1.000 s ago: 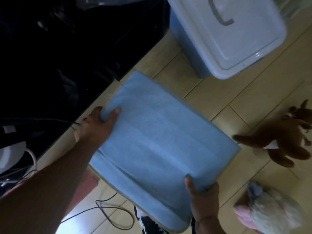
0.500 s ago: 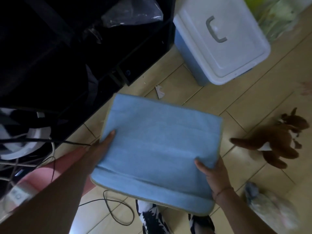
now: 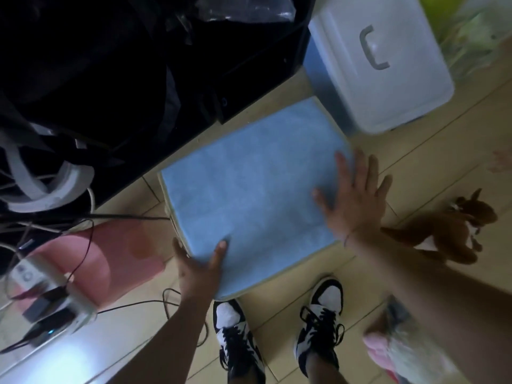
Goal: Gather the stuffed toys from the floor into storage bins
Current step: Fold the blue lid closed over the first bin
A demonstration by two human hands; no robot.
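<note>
Pale tiled floor (image 3: 432,151) beside dark furniture (image 3: 116,79).

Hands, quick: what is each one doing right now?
Left hand: grips the near edge of the blue pad, thumb on top.
Right hand: open, fingers spread flat at the pad's right edge, holding nothing.

left hand (image 3: 198,268) gripping blue mat (image 3: 249,189), right hand (image 3: 353,195) flat on it

no readable text, labels, brands or numbers anywhere
</note>
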